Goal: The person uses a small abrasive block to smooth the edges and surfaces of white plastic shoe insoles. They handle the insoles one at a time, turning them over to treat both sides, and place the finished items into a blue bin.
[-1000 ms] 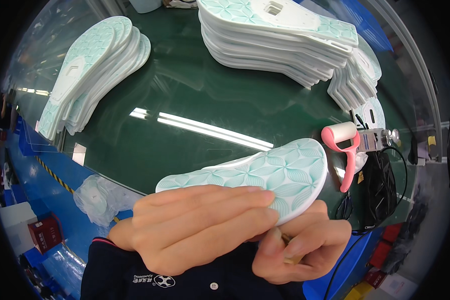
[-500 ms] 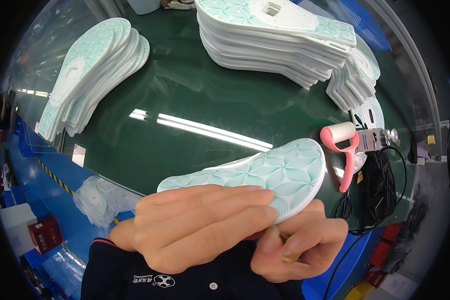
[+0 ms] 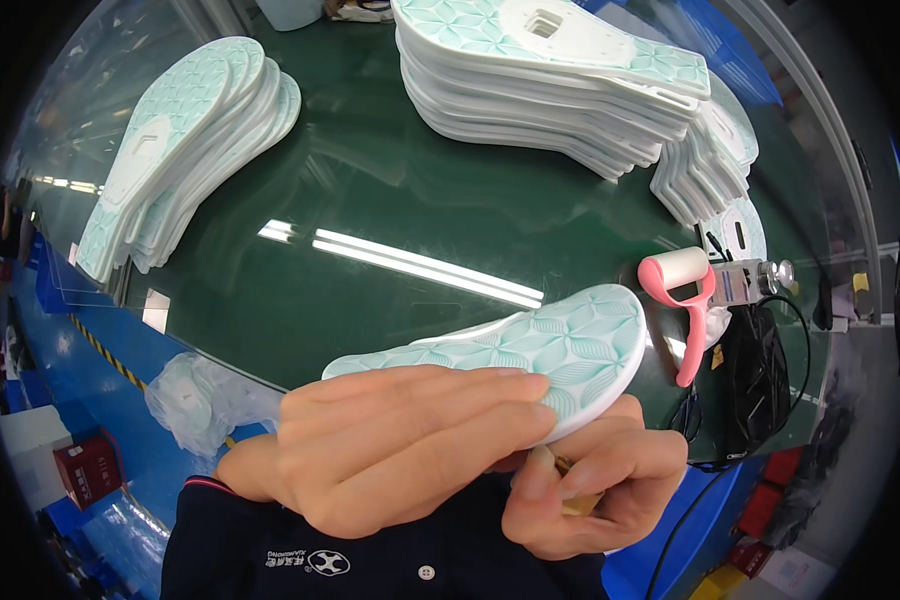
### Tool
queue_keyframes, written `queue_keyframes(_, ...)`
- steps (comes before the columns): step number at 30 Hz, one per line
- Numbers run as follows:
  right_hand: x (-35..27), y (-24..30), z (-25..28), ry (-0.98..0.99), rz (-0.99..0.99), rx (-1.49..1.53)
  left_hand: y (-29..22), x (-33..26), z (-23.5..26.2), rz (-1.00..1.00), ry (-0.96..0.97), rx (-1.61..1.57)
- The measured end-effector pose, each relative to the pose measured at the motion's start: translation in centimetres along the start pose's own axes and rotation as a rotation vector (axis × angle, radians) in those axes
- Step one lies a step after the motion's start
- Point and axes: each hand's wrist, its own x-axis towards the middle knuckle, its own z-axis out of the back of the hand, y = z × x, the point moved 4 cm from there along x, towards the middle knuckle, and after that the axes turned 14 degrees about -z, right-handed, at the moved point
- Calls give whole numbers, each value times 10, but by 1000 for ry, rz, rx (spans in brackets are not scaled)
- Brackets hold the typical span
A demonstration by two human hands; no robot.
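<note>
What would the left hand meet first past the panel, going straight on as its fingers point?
Probably the pink-handled roller, though depth is unclear: the left hand might pass above it.

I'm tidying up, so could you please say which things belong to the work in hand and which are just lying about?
Apparently in use:
petal-patterned panel, left hand across it
yellowish piece, in right hand
perhaps similar stacked panels

Seemingly lying about:
pink-handled roller
black pouch
clear bottle

The white, rounded panel [image 3: 575,350] I grip bears mint-green petals of fine lines; the tall stack of panels [image 3: 540,95] matches. My navy cloth shirt [image 3: 230,540] has a red-striped cuff [image 3: 211,484]. The glossy tabletop [image 3: 360,180] is dark green, the curved-handled roller [image 3: 695,335] pink and white.
</note>
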Motion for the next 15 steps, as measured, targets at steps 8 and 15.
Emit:
queue_keyframes(8, 4, 1, 27, -150, -100, 197, -4, 1, 9, 101, 19, -77)
queue_keyframes(15, 2, 6, 34, 299, -179, 381, -5, -1, 10, 135, -29, -122)
